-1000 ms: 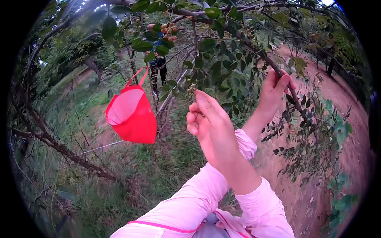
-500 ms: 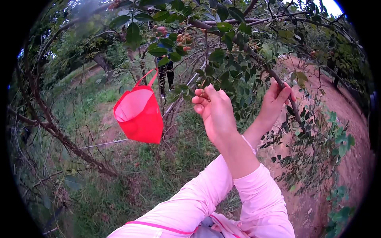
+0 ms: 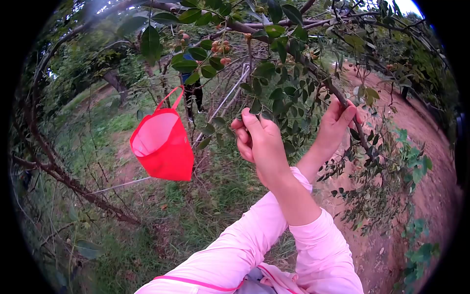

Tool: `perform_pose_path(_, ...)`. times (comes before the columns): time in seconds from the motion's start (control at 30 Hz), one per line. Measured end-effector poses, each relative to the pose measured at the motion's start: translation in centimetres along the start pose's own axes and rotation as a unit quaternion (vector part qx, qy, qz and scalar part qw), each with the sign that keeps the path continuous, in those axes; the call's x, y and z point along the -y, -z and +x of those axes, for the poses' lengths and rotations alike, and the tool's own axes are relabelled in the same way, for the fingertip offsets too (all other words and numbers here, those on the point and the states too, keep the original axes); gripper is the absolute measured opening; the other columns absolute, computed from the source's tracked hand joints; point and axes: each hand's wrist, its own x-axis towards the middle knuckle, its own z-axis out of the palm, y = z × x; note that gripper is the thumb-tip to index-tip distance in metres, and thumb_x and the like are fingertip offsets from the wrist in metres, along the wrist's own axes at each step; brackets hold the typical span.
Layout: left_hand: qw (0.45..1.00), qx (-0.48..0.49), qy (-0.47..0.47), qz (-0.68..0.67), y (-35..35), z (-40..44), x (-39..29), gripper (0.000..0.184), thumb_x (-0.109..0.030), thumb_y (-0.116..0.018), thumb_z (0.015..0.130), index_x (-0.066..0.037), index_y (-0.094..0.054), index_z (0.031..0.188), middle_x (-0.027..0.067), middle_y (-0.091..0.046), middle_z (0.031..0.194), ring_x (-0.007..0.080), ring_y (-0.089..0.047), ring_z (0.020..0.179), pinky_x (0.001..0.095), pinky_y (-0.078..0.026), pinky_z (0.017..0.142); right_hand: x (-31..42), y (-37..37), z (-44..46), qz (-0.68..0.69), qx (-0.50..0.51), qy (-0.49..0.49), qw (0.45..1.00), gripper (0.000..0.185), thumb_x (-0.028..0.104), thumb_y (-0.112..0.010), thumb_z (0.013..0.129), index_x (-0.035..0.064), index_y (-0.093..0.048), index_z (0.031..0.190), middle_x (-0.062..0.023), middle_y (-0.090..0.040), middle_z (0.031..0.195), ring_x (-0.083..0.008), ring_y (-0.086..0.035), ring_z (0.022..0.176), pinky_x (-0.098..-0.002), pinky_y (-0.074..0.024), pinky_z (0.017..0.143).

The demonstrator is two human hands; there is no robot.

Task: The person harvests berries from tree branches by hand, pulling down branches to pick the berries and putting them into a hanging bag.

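My forearms, in pink sleeves, are crossed. My left hand (image 3: 335, 125), on the right side of the view, is closed around a dark, leafy branch (image 3: 320, 77). In the middle, my right hand (image 3: 263, 144) has its fingers curled in and its thumb pressed against them, beside green leaves (image 3: 255, 106). What lies inside those fingers is hidden. Left of my right hand hangs a red bag (image 3: 169, 159) with a thin handle and a wide mouth. Small reddish-green berries (image 3: 221, 47) grow in a cluster above and to the left of my right hand.
Behind the leaves stands another person (image 3: 194, 95) in dark trousers, partly hidden. Bare brown branches (image 3: 73, 183) spread along the left. A reddish dirt path (image 3: 391, 112) runs down the right, with grass (image 3: 205, 215) below the bag.
My right hand has turned, its fingers curling in where small berries showed at the fingertips before. The bag and the background appear shifted slightly left. My left hand stays on the branch.
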Motion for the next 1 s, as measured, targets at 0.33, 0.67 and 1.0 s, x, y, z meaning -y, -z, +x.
perform_pose_path(0.33, 1.000, -0.010, -0.009, -0.004, -0.2, 0.2, 0.4, 0.015, -0.026, -0.056, 0.100, -0.012, -0.052, 0.104, 0.0024, -0.062, 0.088, 0.0074, -0.050, 0.075, 0.0218, -0.041, 0.071, -0.1, 1.3, -7.6, 0.034, 0.058, 0.008, 0.998, 0.034, 0.030, -0.045, 0.103, 0.0053, -0.046, 0.080, 0.0032, -0.034, 0.063, -0.0037, -0.022, 0.046, -0.0213, -0.0174, 0.042)
perform_pose_path(0.67, 0.999, -0.028, -0.001, 0.034, 0.0, 0.3, 0.5, 0.018, -0.029, -0.055, 0.100, -0.012, -0.053, 0.105, 0.0014, -0.063, 0.087, 0.0064, -0.049, 0.074, 0.0215, -0.040, 0.069, 3.3, 0.7, -7.1, 0.191, 0.054, -0.145, 0.969, 0.024, 0.022, -0.048, 0.100, -0.0011, -0.055, 0.104, 0.0034, -0.041, 0.069, -0.0014, -0.030, 0.046, -0.0189, -0.0199, 0.039)
perform_pose_path(1.0, 0.999, -0.039, 0.025, 0.026, -0.6, -0.3, -0.1, 0.019, -0.027, -0.055, 0.101, -0.010, -0.052, 0.108, 0.0032, -0.062, 0.090, 0.0081, -0.048, 0.076, 0.0229, -0.041, 0.073, 9.0, -4.4, 1.5, 0.254, 0.107, -0.088, 0.957, 0.039, 0.037, -0.050, 0.100, -0.0014, -0.054, 0.103, -0.0020, -0.048, 0.081, -0.0060, -0.038, 0.055, -0.0196, -0.0230, 0.038)
